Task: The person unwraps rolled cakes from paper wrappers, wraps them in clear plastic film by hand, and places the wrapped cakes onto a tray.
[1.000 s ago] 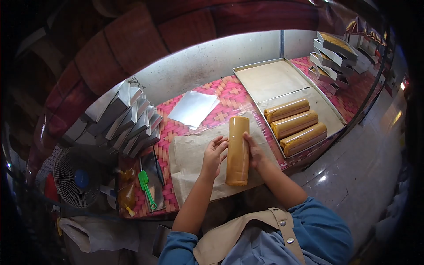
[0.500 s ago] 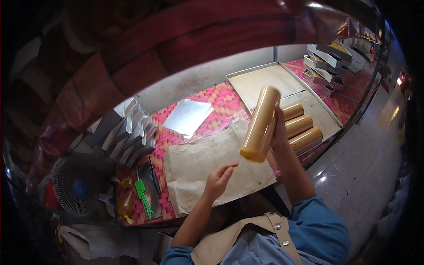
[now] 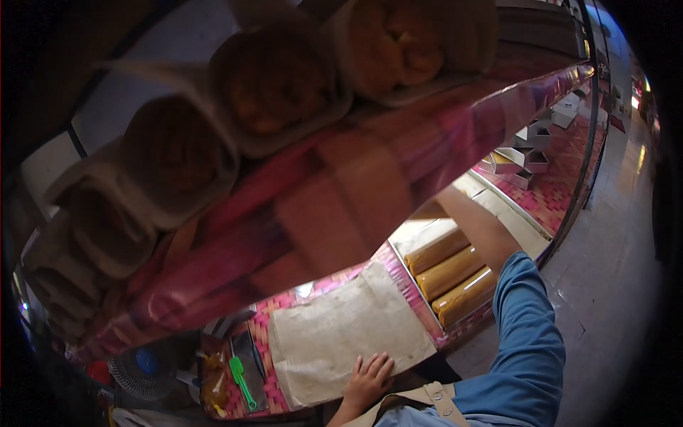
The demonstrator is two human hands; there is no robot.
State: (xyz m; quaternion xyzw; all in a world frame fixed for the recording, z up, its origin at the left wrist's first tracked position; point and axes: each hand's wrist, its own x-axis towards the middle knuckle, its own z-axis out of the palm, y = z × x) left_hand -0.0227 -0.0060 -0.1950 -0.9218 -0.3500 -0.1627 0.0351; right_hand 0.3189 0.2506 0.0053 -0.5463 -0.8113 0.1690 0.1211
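Observation:
My left hand (image 3: 370, 375) lies flat with its fingers spread on the near edge of a beige cloth (image 3: 348, 320). My right hand (image 3: 448, 200) reaches over the baking tray (image 3: 547, 240), its fingers hidden behind the overhead shelf edge. Beside it shows a brown strip, perhaps part of a roll cake; whether the hand grips it cannot be seen. Three glossy brown roll cakes (image 3: 450, 272) lie side by side on the tray's near part, below my right forearm.
An overhead shelf (image 3: 341, 192) with wrapped rolls (image 3: 274, 82) blocks much of the view. A green spatula (image 3: 242, 381) lies left of the cloth, near a fan (image 3: 142, 371). Stacked metal tins (image 3: 523, 153) stand beyond the tray.
My right hand has carried the roll cake away from above the cloth, over to the tray. My left hand has come down onto the cloth. The view has shifted, so the shelf covers more.

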